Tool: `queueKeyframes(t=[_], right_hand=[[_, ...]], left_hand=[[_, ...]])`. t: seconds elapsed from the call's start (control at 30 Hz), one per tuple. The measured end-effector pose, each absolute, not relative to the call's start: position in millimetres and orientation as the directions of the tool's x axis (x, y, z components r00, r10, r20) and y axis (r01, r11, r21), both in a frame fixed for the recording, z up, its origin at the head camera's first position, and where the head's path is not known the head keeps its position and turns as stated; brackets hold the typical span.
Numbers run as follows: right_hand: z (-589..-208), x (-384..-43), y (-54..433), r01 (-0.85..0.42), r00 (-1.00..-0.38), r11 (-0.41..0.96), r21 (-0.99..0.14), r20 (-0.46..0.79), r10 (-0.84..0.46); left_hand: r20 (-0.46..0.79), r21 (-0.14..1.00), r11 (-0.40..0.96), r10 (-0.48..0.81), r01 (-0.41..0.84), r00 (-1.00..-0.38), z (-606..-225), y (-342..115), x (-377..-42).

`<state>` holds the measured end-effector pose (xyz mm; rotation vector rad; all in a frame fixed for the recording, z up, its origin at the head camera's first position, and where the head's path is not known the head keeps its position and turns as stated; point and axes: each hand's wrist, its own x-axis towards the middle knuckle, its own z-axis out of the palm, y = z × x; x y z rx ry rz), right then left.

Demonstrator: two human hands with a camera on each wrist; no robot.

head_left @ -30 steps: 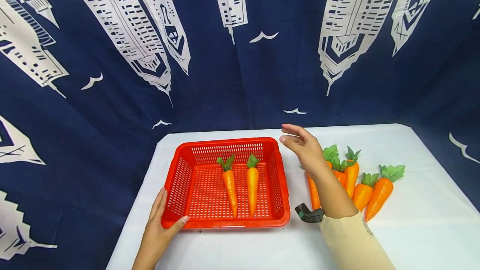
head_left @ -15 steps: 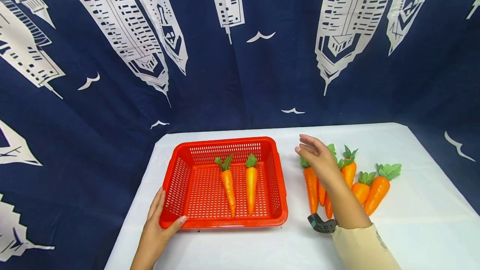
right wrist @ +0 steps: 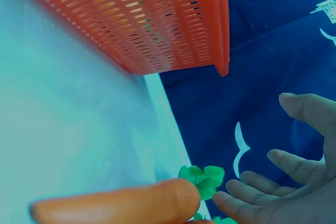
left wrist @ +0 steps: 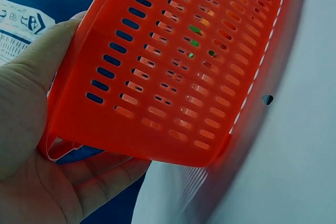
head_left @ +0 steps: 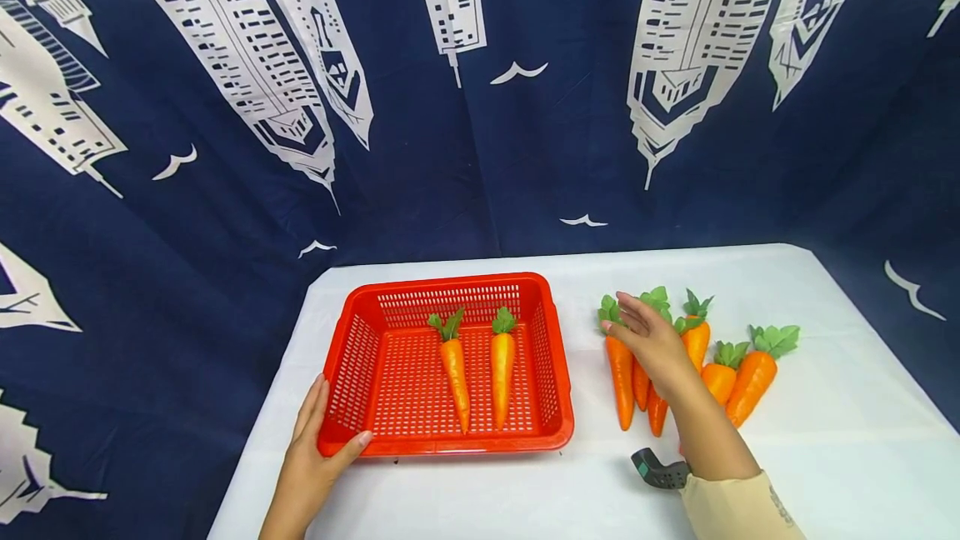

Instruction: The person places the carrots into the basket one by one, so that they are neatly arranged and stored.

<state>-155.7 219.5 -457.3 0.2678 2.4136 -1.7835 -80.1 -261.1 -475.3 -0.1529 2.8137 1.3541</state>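
Observation:
My left hand (head_left: 307,461) holds the near left corner of a red plastic basket (head_left: 450,446), thumb over the front rim and fingers along the left side. Up close in the left wrist view, the basket's slotted wall (left wrist: 173,61) fills the middle. Two orange carrots with green tops, one on the left (head_left: 455,377) and one on the right (head_left: 503,373), lie inside it. My right hand (head_left: 654,344) hovers over a group of carrots, fingers spread and nothing in them. Closest to its fingertips is the leftmost carrot (head_left: 620,382), which the right wrist view shows as a carrot (right wrist: 121,205) below the hand.
Several more carrots, with a thick one (head_left: 752,386) at the far right, lie on the white table (head_left: 847,407); my right forearm partly hides them. A dark blue printed cloth (head_left: 480,148) hangs behind the table's back edge. A black wrist device (head_left: 660,471) juts from my right wrist.
My right hand has moved right and down, from beside the basket's far right corner to over the carrot group. The left hand stays on the basket.

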Motion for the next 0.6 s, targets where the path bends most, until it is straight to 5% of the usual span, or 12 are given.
queueKeyframes(t=[0.6], right_hand=[[-469.1, -139.2, 219.9, 0.259, -0.963, 0.432, -0.864, -0.266, 0.047]], left_hand=[[-0.054, 0.778, 0.621, -0.076, -0.090, -0.996, -475.6, -261.2, -79.9]])
